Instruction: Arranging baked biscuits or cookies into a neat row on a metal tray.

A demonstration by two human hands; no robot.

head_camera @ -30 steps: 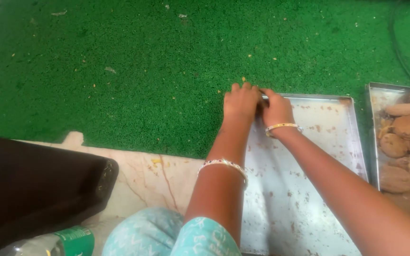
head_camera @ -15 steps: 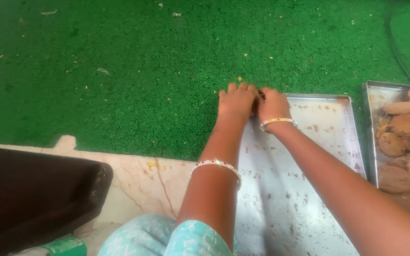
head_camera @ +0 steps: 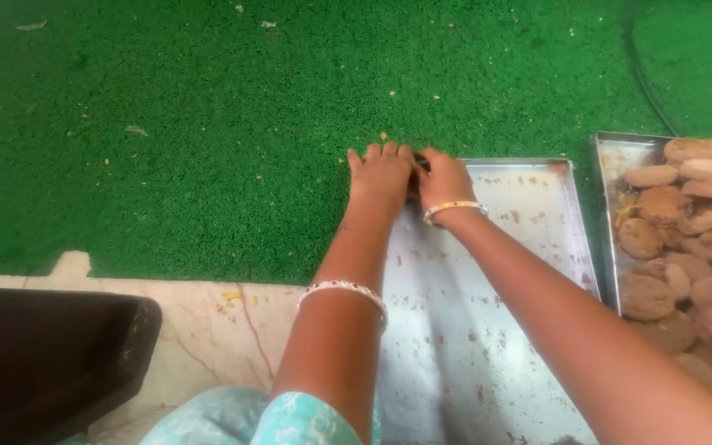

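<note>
Both hands are being pressed together at the far left corner of the steel baking tray [head_camera: 488,330], with the left hand [head_camera: 381,175] lying palm-down half over the tray's edge and half on the green turf mat [head_camera: 208,124]. The right hand [head_camera: 445,183] is being kept right beside it, touching it, fingers curled down around something small and dark at that corner; what it is can't be made out, and whether it's actually being gripped can't be told either. The left fingers are being held flat and close together, nothing visibly in them.

The tray is probably being handled as a light, stiff, thin sheet: slippery metal, dusted with crumbs, best taken by the raised rim rather than the flat middle.

Right of the tray, just beside it, a second tray [head_camera: 607,214] is being used for a heap of round brown cookies [head_camera: 686,239], which look crumbly and easy to break.

Left of the tray, on the marble floor [head_camera: 208,330], a black container [head_camera: 43,363] is sitting. No labels or signs are being shown anywhere near the tray.
</note>
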